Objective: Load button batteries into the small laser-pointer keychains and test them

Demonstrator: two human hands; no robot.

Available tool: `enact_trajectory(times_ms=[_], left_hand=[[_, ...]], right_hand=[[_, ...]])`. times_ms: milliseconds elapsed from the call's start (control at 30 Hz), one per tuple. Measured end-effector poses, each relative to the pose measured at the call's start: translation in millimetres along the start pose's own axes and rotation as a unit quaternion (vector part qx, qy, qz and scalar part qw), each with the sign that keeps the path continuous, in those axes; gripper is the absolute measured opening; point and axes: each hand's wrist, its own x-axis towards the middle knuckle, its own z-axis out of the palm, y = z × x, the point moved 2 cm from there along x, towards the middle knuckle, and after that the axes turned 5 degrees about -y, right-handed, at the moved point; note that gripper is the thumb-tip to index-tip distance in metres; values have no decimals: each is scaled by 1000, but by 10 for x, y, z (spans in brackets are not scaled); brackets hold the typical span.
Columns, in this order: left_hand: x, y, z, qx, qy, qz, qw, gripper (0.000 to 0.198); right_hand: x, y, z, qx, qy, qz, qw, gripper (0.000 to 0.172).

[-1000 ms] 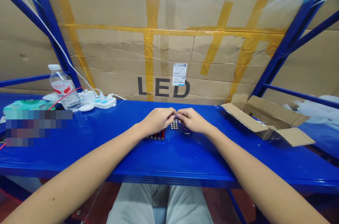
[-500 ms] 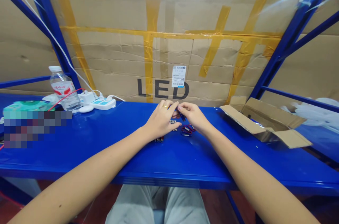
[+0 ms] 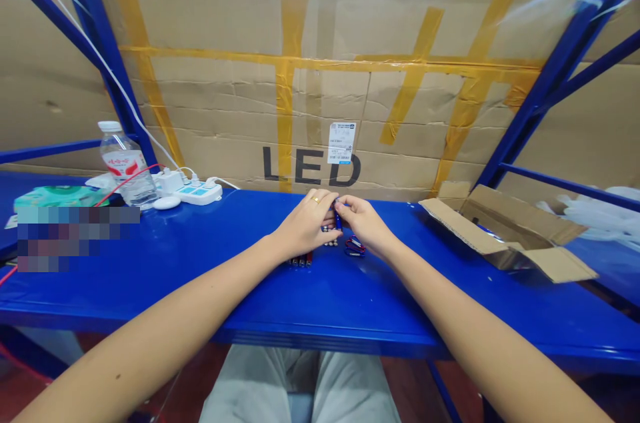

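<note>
R hand holds blue tube abv tbl.

Your left hand bears a single ring, a narrow, gold-coloured band set around one finger; any engraving on it is too small to make out. Your right hand is bare at the fingers and wrist. Both forearms are uncovered along the whole length in view: your left forearm carries a small, round, dark spot toward the lower edge of the view, while your right forearm tapers evenly to the wrist. Your trousers are light grey, of loose, soft-looking cloth, with shallow creases over both thighs and deeper, shadowed folds at the lap.
</note>
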Motion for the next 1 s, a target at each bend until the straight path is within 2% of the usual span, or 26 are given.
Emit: enact_trajectory(times_ms=[233,433,600,833,1000], left_hand=[[1,27,-55,-8,13,-5,1000,58],[-19,-26,-123,-50,71,-1,996,27],[-19,-129,-151,-95,111,-24,989,13],[-27,-155,-201,-144,38,-88,985,10],[-31,-105,-220,-157,7,-107,982,12]], right_hand=[[-18,-24,-3,-1,-5,4,1000,32],[-8,-22,-72,-98,23,-41,994,27],[3,-23,-107,-161,48,-80,983,30],[-40,-98,-92,-267,23,-139,953,17],[-83,-142,-110,-381,27,-212,899,7]])
